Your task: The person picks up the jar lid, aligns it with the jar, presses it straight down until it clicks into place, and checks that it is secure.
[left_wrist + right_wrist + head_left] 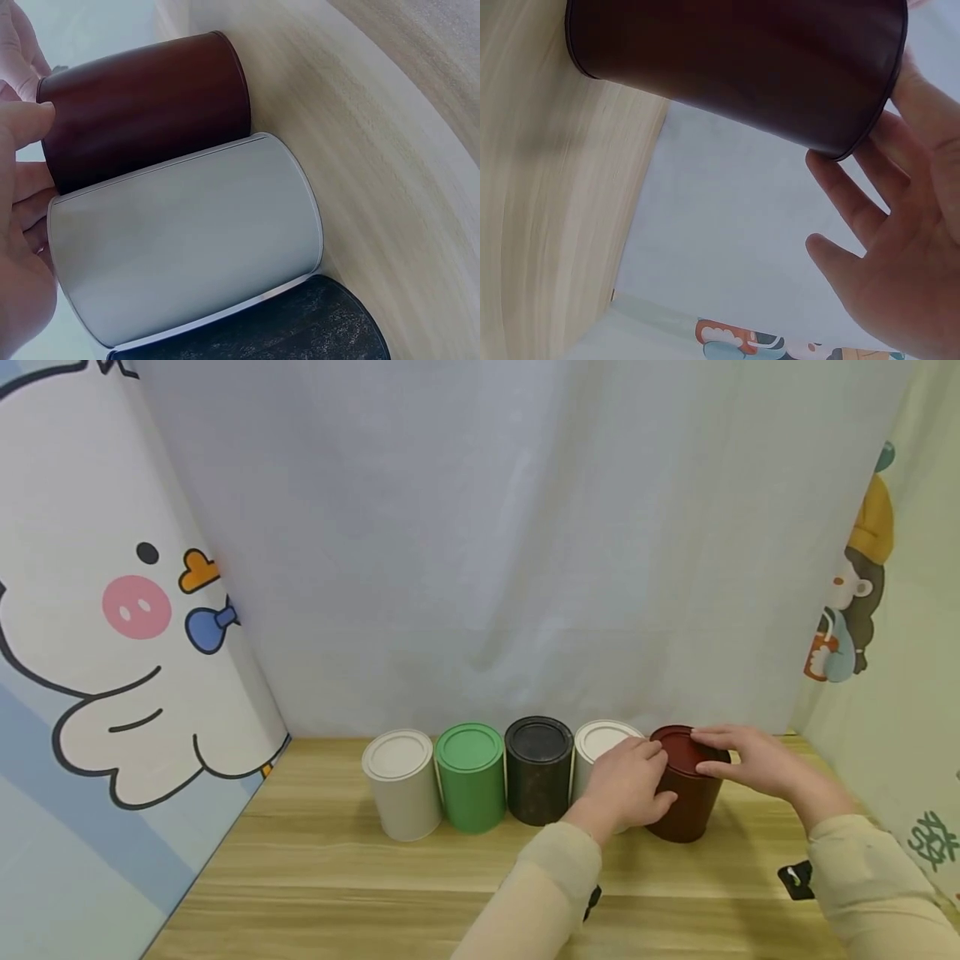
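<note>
A dark red lidded tin [681,817] stands upright at the right end of a row. Over its left side reaches my left hand [624,781], with the thumb at the tin's edge and the other fingers by its top. That hand partly covers a white tin [600,737], which stands close against the red one in the left wrist view. From the right, my right hand [756,763] touches the red tin's top rim, fingers loosely spread. In the right wrist view its fingertips [821,166] lie along the rim.
Left of the white tin stand a black tin [538,785], a green tin [472,793] and an off-white tin [408,802]. The wooden table [315,868] ends at a grey curtain [450,568] behind the row. Printed cloth panels [67,693] flank both sides.
</note>
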Tool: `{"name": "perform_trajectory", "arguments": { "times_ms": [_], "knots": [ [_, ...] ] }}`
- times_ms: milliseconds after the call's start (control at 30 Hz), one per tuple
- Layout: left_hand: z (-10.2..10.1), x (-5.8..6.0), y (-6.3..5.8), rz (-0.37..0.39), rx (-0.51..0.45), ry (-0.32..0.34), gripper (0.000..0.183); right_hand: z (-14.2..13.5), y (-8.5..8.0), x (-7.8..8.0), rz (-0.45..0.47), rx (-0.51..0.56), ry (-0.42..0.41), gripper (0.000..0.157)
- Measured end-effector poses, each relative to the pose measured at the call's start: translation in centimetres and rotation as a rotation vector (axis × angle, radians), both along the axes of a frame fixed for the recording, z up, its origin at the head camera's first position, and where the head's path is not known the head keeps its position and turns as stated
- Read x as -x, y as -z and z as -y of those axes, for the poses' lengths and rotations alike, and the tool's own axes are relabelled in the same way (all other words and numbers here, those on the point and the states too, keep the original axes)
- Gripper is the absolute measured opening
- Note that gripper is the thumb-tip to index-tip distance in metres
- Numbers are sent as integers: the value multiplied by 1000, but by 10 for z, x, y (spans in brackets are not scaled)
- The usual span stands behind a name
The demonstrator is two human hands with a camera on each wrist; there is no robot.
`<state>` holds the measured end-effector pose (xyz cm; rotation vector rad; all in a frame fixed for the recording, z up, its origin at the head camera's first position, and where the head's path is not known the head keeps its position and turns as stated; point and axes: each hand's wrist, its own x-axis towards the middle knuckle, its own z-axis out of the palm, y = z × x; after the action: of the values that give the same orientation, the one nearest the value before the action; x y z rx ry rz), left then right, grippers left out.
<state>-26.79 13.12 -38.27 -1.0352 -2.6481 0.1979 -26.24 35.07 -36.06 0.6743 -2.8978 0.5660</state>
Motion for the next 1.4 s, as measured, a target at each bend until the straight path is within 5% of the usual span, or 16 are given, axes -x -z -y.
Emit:
{"name": "perform_trajectory", "arguments": {
  "times_ms": [533,900,1067,1400],
  "knots": [
    [-3,-1,1,-24,21,-21,61,-1,0,1,21,8,15,55],
    [11,-15,-1,-13,-125,30,63,0,1,1,-1,19,-2,54],
    [20,-23,2,-38,-159,34,62,2,6,-2,-111,62,-26,46],
    [35,-36,15,-77,-241,66,58,29,21,-23,-484,190,-111,41]
  ]
}}
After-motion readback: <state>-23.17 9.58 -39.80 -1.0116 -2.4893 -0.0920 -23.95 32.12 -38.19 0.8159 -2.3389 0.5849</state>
